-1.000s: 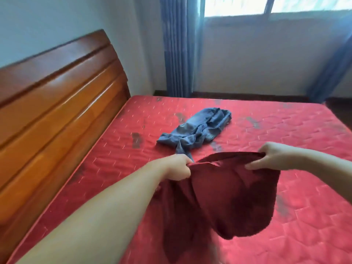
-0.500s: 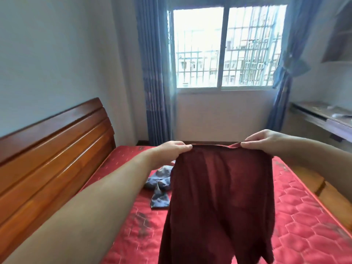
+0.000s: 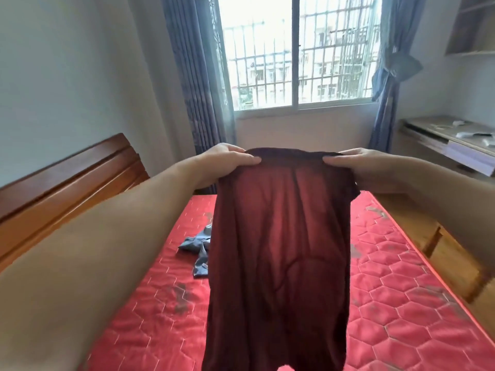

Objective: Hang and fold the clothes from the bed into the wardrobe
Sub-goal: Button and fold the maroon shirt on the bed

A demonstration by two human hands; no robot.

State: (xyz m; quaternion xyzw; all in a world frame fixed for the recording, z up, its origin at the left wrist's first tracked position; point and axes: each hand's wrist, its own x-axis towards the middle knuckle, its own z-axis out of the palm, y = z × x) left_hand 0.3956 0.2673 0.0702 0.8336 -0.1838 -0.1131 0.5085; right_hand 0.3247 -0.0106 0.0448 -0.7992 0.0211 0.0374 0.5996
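Above the red bed, a dark red garment hung lengthwise from its top edge, long axis vertical, clear of the mattress. The left hand and right hand each pinched an upper corner, level and equally near. A blue garment lay crumpled behind, left of the hanging cloth, the wardrobe out of sight.

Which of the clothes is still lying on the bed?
The crumpled blue-grey garment lies on the red mattress. The dark red garment hangs in the air, held by both hands.
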